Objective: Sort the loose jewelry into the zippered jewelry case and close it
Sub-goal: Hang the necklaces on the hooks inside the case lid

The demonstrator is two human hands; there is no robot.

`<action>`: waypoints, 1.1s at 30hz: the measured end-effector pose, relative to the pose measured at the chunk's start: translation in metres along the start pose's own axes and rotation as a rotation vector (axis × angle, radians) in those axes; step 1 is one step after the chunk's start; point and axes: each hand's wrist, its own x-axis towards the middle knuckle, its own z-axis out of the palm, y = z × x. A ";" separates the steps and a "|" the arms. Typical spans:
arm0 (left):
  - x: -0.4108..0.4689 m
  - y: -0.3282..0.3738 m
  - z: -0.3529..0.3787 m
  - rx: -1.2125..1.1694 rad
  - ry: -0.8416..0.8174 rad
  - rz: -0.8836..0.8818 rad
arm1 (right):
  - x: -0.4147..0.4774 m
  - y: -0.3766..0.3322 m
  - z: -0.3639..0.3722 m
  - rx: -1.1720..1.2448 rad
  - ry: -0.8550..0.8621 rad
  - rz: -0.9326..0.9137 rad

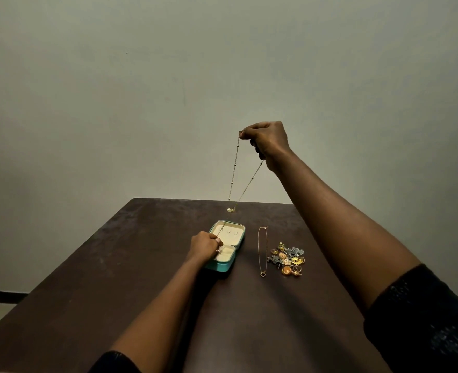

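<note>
A teal jewelry case (238, 244) with a cream lining lies open near the middle of the dark table. My right hand (269, 142) is raised high above it, shut on the top of a beaded gold necklace (234, 170) that hangs down as a loop, its pearl pendant (229, 210) just above the case's far end. My left hand (205, 247) rests on the case's left side, its fingers pinched on a thin strand that seems to run up to the pendant. Right of the case lie a thin gold chain (262, 251) and a pile of earrings and rings (288, 259).
The dark brown table (141, 278) ends at a far edge just behind the case, against a plain grey wall (168, 90). A strip of floor shows past the table's left edge.
</note>
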 end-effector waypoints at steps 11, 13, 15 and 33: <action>0.006 -0.013 0.003 -0.080 0.063 -0.253 | 0.005 -0.005 -0.007 0.048 0.082 -0.003; 0.006 -0.014 0.003 0.003 0.073 -0.243 | 0.006 -0.007 -0.006 0.044 0.024 0.019; 0.003 -0.013 0.003 0.076 0.072 -0.233 | 0.006 -0.007 -0.005 0.034 -0.015 0.027; -0.028 0.071 -0.011 -0.646 -0.029 0.287 | 0.001 -0.002 0.003 -0.043 -0.188 0.126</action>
